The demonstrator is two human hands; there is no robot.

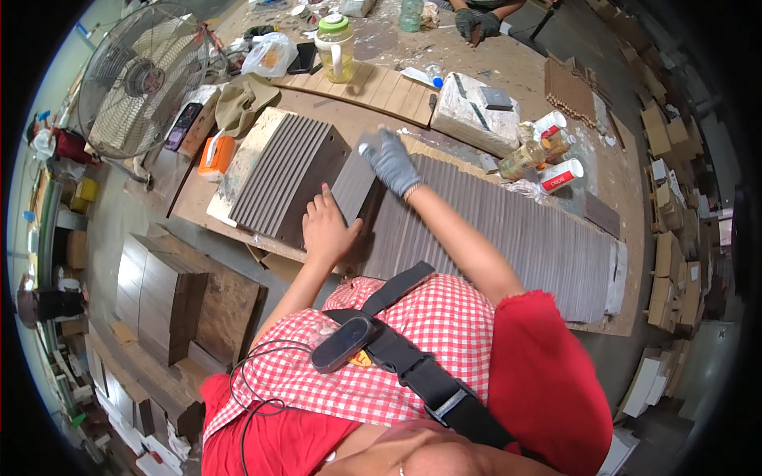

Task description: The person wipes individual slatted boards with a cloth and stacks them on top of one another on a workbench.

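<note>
A grey-brown board (pixel 354 189) lies between two groups of similar boards. My bare left hand (pixel 327 228) is at its near end, index finger stretched along the left side and thumb apart on the right. Over the board's far right corner is my right hand (pixel 389 163) in a grey glove, its fingers extended and slightly blurred; contact under the palm is hidden. Left of my hands stands a block of stacked boards (pixel 290 178) with ridged edges. On the right, a long row of boards (pixel 492 230) stands packed on edge.
A fan (pixel 143 79) stands at the far left, near an orange container (pixel 216 155). Beyond the boards are a green-lidded jug (pixel 335 51), a white wrapped block (pixel 475 115), and several bottles and cans. A co-worker's gloved hands (pixel 478 25) show at the top. Boards on a pallet (pixel 226 305) stand lower left.
</note>
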